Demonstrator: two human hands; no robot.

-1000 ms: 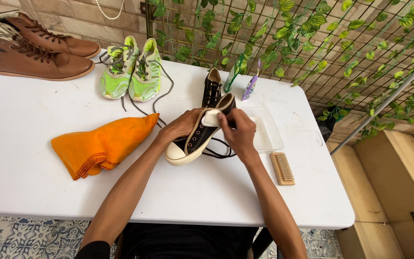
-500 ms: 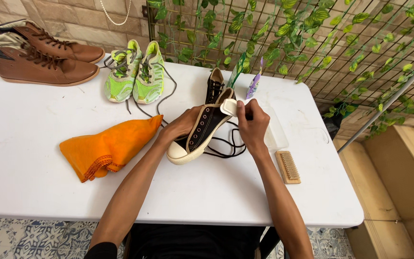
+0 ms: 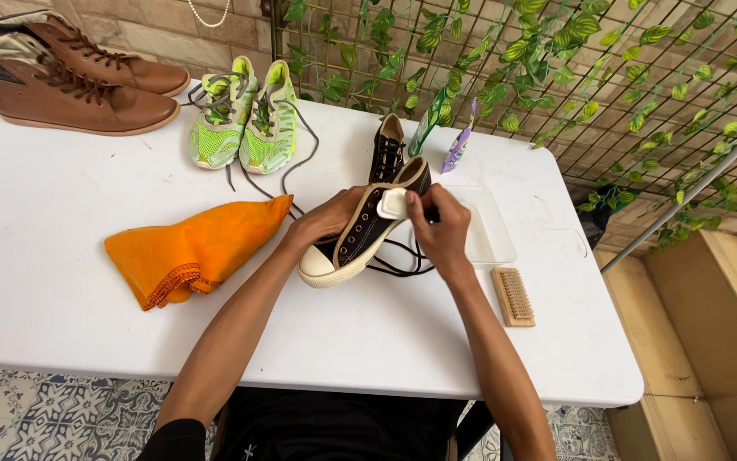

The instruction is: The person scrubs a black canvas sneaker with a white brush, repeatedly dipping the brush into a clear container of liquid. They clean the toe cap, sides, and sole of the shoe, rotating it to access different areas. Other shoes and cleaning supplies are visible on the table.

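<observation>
A black canvas sneaker (image 3: 360,235) with a cream rubber sole and rounded pale toe cap lies tilted near the middle of the smooth white desk (image 3: 61,282), its toe pointing toward the near left. The left hand (image 3: 326,218) is curled around its left side, fingers wrapped against the canvas upper. The right hand (image 3: 441,226) is closed in a pinch on the shoe's pale tongue (image 3: 392,203), a small soft rectangular flap pulled up from the opening. Loose black laces (image 3: 398,260) trail in thin loops on the desk under the right wrist.

Just beyond, the matching black sneaker (image 3: 387,145) lies with its heel toward the far edge. To the left sits a crumpled orange cloth (image 3: 189,248) with a ribbed, fringed hem. Farther left and far back are two neon green mesh running shoes (image 3: 240,124) with grey laces, and a pair of smooth brown leather ankle boots (image 3: 78,81) with brown laces. To the right of the hands lies a shallow clear plastic tray (image 3: 488,230), and nearer, a small wooden brush (image 3: 513,296) with short pale bristles. A wire trellis with green leaves (image 3: 556,60) rises behind the desk.
</observation>
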